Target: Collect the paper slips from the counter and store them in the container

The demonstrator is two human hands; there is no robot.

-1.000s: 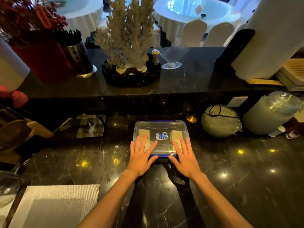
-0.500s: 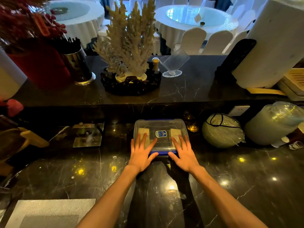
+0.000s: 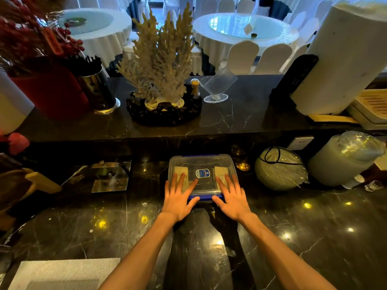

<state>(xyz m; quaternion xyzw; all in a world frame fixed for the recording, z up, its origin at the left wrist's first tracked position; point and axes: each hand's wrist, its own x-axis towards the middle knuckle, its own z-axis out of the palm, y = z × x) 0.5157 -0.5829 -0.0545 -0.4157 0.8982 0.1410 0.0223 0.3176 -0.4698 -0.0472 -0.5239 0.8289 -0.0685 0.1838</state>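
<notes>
A clear plastic container (image 3: 202,162) with a blue rim and a blue label on its lid sits on the black marble counter, close to the raised ledge. Through the lid I see two tan paper slips: one on the left (image 3: 180,170) and one on the right (image 3: 221,170). My left hand (image 3: 179,198) lies flat with spread fingers on the lid's near left corner. My right hand (image 3: 231,197) lies flat the same way on the near right corner. Neither hand holds anything.
A round glass jar (image 3: 280,166) with a black cord and a big pale jug (image 3: 343,158) stand to the right. A metal plate (image 3: 111,176) lies to the left, a grey mat (image 3: 62,273) at the near left. The upper ledge carries a coral ornament (image 3: 161,59) and an acrylic stand (image 3: 216,86).
The container and both hands on its lid have slid away from me toward the ledge. The view has tilted up slightly.
</notes>
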